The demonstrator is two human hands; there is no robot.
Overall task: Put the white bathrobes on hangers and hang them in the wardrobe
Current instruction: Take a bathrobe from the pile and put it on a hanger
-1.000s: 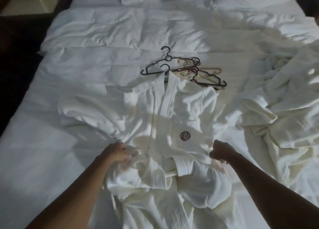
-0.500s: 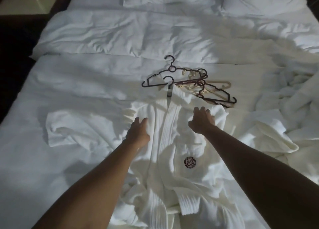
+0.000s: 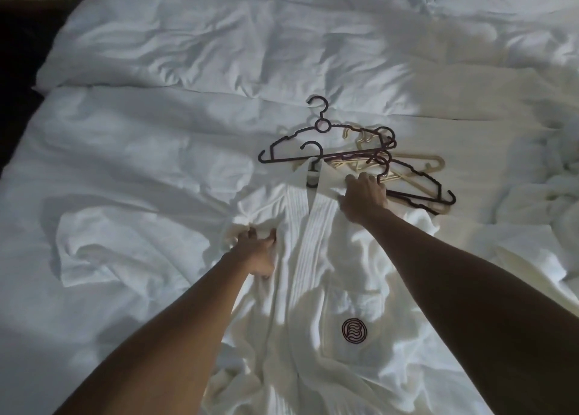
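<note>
Fingers (image 3: 360, 179) of right hand (image 3: 365, 197) pinch bathrobe (image 3: 316, 258) collar — left hand (image 3: 255, 251) grips shoulder fabric.

Bathrobe (image 3: 316, 258): soft white cloth, matt, with a ribbed, ridged collar band and a dark embroidered round emblem (image 3: 353, 329).
Dark hangers (image 3: 322, 151): hard plastic, maroon-black, a faint sheen, notched along the shoulders.
Pale hangers (image 3: 429, 164): cream plastic, smooth.
Duvet (image 3: 219, 54): white cloth, matt, puffy and creased.
Bed (image 3: 141, 170) sheet: smooth white cloth, lightly wrinkled.
Second robe (image 3: 557, 201): same matt white cloth, crumpled.
</note>
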